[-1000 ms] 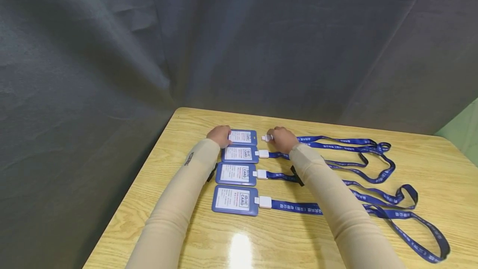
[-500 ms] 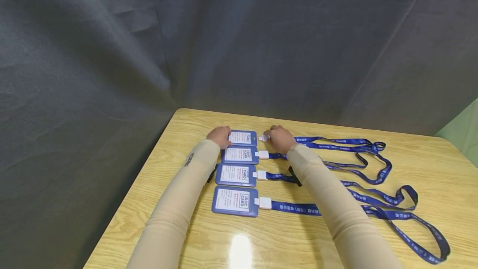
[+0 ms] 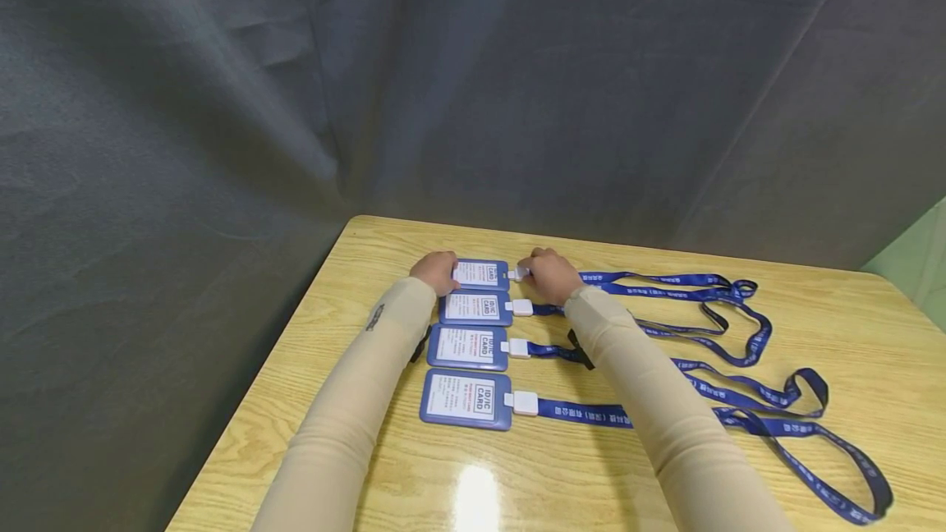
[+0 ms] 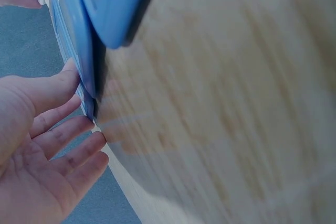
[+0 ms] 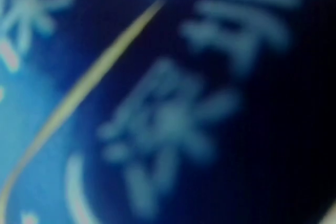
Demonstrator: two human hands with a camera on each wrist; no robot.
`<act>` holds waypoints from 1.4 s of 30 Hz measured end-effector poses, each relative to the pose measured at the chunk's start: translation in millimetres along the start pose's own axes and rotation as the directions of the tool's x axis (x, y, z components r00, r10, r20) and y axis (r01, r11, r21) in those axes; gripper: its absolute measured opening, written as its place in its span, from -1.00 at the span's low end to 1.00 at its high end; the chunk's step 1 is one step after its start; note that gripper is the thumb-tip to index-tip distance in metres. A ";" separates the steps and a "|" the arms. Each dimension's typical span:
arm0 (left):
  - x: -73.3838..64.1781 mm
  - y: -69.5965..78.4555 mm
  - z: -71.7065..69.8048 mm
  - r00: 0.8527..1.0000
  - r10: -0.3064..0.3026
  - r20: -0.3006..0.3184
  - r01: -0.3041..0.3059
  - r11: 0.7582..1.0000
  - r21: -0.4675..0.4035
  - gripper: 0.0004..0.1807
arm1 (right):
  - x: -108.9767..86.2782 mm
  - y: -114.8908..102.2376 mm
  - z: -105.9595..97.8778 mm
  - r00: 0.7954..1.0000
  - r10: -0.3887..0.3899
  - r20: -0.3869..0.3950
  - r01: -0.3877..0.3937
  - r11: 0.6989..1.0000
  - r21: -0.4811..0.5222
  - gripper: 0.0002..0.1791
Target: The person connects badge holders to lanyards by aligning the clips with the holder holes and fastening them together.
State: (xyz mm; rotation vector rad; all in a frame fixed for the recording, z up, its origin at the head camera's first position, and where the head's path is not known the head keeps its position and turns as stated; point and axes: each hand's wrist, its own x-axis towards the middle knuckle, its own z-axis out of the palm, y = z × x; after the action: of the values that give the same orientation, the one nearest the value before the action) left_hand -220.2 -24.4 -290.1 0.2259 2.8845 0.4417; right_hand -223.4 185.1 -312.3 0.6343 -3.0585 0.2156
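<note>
Four-sided blue ID badge holders lie in a column. At the farthest badge holder [image 3: 480, 273], my left hand [image 3: 434, 271] grips the left end between thumb and fingers. In the left wrist view, the left hand [image 4: 37, 135] has its thumb along the blue edge and its other fingers loosely spread. My right hand [image 3: 553, 276] pinches the white clip [image 3: 514, 275] of a blue lanyard [image 3: 650, 293]. That clip's tab meets the holder's right end, near its slot. The right wrist view is filled by blurred blue lanyard ribbon [image 5: 168, 119] with pale lettering.
Nearer badge holders, such as the nearest one [image 3: 464, 398], have white clips [image 3: 525, 403] attached at their right ends. Their lanyards [image 3: 805, 427] trail in loops across the wooden table [image 3: 310, 450] to the right. A dark cloth [image 3: 517, 105] hangs behind the table.
My right hand has moved left with the white clip, closing the gap to the farthest badge holder and drawing its lanyard along. The left hand stays at the holder's left end.
</note>
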 end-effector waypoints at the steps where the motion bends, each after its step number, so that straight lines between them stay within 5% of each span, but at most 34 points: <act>1: 1.9 -0.2 0.9 1.000 -0.007 0.000 0.007 1.000 -0.001 -0.61 | 0.1 -0.5 -0.2 1.000 0.004 0.003 -0.004 1.000 0.004 -0.68; 6: 13.4 -5.7 8.0 1.000 0.003 -0.010 -0.003 1.000 0.005 -0.62 | -0.6 -0.2 -1.1 1.000 -0.013 0.003 0.013 1.000 0.016 -0.69; 10: 5.5 -1.2 0.9 1.000 -0.019 0.024 0.020 0.999 -0.038 -0.58 | -1.4 -0.5 -1.5 1.000 -0.023 0.004 0.023 0.999 0.039 -0.70; 27: -4.3 1.0 -3.1 1.000 0.014 -0.011 -0.015 0.999 -0.032 -0.53 | 3.2 -1.6 -0.5 0.998 -0.064 0.006 0.064 0.997 0.044 -0.84; 42: -5.4 5.5 -1.4 1.000 -0.006 0.000 0.006 0.995 -0.101 -0.55 | 4.3 -3.6 -0.5 0.997 0.009 0.076 -0.013 0.999 0.048 -0.74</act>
State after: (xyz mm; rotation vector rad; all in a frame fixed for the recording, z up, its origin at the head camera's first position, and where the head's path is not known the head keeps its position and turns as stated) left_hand -214.6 -20.5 -286.1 0.2002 2.8522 0.5847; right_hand -225.9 180.2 -311.2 0.6430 -3.1392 0.2730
